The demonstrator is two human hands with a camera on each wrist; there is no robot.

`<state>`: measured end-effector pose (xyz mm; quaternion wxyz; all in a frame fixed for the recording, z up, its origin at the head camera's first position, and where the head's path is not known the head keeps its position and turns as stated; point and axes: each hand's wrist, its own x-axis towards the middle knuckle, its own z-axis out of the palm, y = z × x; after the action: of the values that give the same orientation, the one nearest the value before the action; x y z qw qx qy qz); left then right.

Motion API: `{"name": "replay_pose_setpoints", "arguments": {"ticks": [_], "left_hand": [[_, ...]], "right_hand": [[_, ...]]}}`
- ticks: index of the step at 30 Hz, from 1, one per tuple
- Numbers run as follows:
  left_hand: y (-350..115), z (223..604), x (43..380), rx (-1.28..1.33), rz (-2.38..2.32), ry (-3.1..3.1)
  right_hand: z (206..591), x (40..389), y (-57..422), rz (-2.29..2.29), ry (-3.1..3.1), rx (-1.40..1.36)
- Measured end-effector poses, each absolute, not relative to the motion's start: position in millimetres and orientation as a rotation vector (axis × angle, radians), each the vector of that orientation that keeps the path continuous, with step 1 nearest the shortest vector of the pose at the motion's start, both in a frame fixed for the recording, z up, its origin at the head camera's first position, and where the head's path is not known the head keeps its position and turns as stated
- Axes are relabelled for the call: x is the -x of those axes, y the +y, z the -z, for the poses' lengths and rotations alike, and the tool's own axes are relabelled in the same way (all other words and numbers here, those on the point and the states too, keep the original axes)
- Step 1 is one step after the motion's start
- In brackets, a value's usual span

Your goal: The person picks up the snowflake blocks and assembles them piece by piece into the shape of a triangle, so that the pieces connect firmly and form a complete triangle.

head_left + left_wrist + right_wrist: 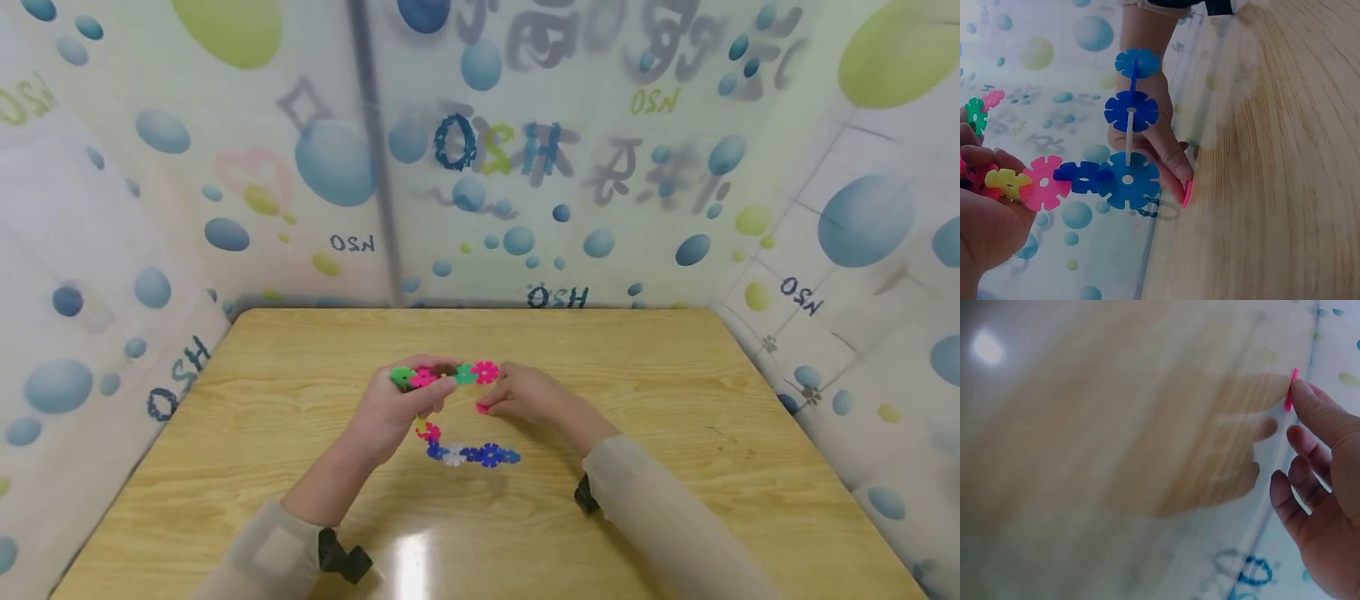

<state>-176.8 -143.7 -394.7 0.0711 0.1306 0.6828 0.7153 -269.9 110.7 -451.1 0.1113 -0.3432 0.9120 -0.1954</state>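
My left hand (pixel 386 417) grips a chain of interlocked plastic snowflake discs. Its upper run, with green, pink, dark and teal discs, ends in a pink disc (pixel 486 372) beside my right hand. From below the left hand the rest of the chain hangs out over the table, through yellow and pink to a white disc (pixel 453 455) and several blue discs (pixel 1129 180). Between thumb and index finger, my right hand (pixel 536 396) pinches a loose pink disc (pixel 1291 394), seen edge-on in the right wrist view. Its other fingers are loosely bent. The left palm hides part of the chain.
Beneath both hands lies a wood-grain table (pixel 637 517) with a glossy top. Pale walls (pixel 517 208) printed with blue and green bubbles stand behind it and at both sides. A dark wrist device (pixel 343 557) sits at the left sleeve.
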Motion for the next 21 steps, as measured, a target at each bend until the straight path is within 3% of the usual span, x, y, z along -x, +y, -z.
{"name": "replay_pose_setpoints", "arguments": {"ticks": [8,21], "left_hand": [[-134.2,394.3,178.1,-0.352,-2.156,2.025],[-127.1,399.8,182.2,-0.37,-2.158,1.987]], "right_hand": [[446.5,252.4,150.9,0.553,2.737,1.006],[447.8,251.5,152.3,0.636,2.687,0.862]]}}
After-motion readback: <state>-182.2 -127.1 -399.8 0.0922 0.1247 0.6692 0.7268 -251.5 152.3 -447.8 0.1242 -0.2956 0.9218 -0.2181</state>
